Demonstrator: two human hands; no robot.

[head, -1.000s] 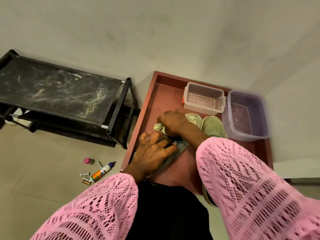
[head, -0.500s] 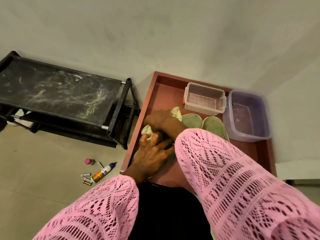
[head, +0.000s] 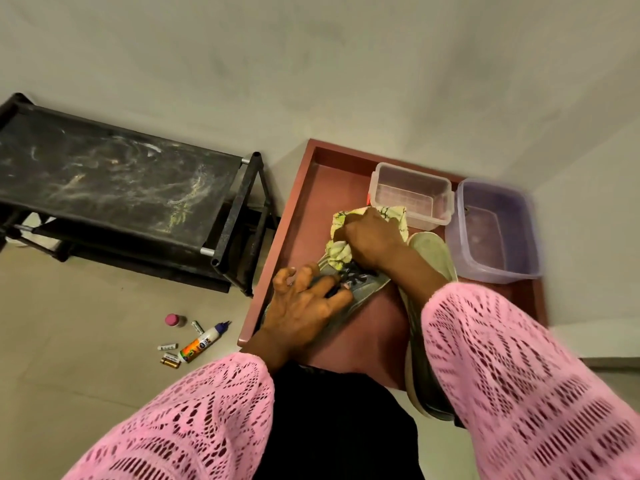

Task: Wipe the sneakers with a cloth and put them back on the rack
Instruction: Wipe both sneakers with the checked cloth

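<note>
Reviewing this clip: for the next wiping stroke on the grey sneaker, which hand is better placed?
Right. The right hand already grips the cloth at the toe of the grey sneaker, while the left hand rests on it, steadying it on the red tray.

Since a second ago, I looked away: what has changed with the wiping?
The right hand, gripping the cloth, slid from the sneaker's laces out to its toe end. The left hand stayed pressed on the sneaker; second sneaker, tray and rack unmoved.
</note>
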